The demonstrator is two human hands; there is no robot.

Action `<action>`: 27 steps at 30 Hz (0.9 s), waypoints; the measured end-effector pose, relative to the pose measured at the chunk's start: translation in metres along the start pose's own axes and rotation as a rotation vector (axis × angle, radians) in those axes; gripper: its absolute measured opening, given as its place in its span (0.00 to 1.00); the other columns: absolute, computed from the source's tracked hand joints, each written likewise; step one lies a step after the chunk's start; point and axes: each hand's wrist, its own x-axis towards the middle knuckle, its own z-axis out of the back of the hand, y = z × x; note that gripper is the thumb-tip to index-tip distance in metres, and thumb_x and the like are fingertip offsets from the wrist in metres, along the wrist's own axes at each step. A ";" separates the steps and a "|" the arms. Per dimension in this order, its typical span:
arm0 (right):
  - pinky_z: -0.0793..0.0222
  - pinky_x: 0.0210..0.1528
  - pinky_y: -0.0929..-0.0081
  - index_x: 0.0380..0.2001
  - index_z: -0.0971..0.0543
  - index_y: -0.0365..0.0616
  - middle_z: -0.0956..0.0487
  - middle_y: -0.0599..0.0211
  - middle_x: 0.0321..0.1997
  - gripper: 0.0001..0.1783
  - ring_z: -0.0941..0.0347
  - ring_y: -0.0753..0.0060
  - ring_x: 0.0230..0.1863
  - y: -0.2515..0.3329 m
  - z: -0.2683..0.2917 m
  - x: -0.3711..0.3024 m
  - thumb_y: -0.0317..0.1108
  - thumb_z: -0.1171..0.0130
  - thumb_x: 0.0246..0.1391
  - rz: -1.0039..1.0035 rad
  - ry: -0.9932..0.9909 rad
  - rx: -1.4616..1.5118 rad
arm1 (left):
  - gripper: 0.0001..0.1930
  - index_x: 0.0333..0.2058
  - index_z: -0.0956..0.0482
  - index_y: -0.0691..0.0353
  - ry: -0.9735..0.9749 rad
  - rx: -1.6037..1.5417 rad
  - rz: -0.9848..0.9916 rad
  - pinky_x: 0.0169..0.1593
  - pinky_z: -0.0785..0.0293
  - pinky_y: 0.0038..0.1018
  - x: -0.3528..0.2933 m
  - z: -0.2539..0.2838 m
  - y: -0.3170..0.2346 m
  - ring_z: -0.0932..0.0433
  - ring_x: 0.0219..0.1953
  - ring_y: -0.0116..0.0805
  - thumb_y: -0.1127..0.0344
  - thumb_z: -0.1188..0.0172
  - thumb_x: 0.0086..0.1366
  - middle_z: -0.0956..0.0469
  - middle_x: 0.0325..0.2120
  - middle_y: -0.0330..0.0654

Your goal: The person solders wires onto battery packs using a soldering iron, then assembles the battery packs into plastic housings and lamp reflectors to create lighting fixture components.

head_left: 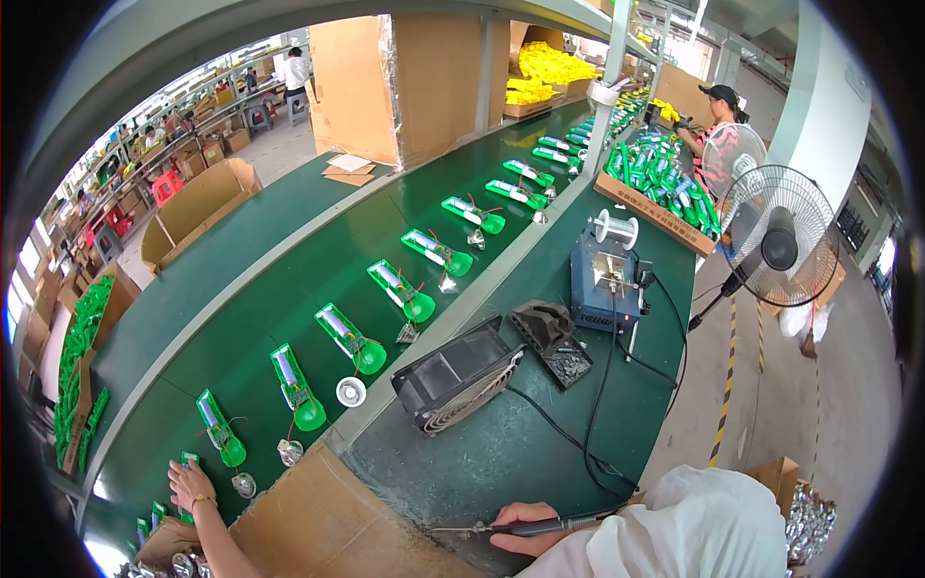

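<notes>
At the lower left, my left hand [194,488] is closed over a green flashlight housing [190,459] on the green conveyor belt [289,289]; most of that housing is hidden under the fingers. My right hand [526,526] grips a soldering iron [561,525] by its dark handle, low over the bench, its thin tip pointing left. Beside my left hand lies another open green housing [222,429] with a pale battery and wires. A silvery reflector [244,485] sits at its end. Similar housings run in a line up the belt, many with reflectors alongside.
A black box fan [455,374], a dark holder [551,344] and a blue soldering station [605,279] with a solder spool [615,229] stand on the bench. Cardboard [332,520] covers the near edge. Cables cross at right. A co-worker [718,120] sits beyond a box of green housings [665,183].
</notes>
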 end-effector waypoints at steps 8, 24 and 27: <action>0.33 0.32 0.82 0.31 0.25 0.41 0.23 0.67 0.30 0.09 0.27 0.80 0.30 0.009 0.000 -0.003 0.29 0.38 0.47 -0.120 0.078 0.018 | 0.18 0.44 0.30 0.62 -0.136 -0.585 -0.362 0.39 0.32 0.41 -0.015 0.129 -0.019 0.26 0.37 0.51 0.56 0.51 0.61 0.26 0.34 0.56; 0.38 0.27 0.81 0.30 0.28 0.41 0.27 0.72 0.22 0.12 0.34 0.85 0.25 0.012 0.005 0.006 0.39 0.43 0.51 -0.048 0.068 0.221 | 0.25 0.49 0.30 0.55 0.042 -0.603 -0.189 0.47 0.34 0.45 -0.300 0.219 0.006 0.34 0.48 0.52 0.45 0.53 0.61 0.32 0.47 0.49; 0.41 0.25 0.81 0.28 0.29 0.42 0.30 0.74 0.19 0.11 0.37 0.86 0.22 0.013 0.005 0.006 0.38 0.43 0.51 -0.109 0.078 0.323 | 0.30 0.50 0.30 0.54 -0.371 0.007 0.033 0.47 0.38 0.53 -0.285 0.202 0.063 0.35 0.50 0.52 0.39 0.51 0.56 0.32 0.47 0.48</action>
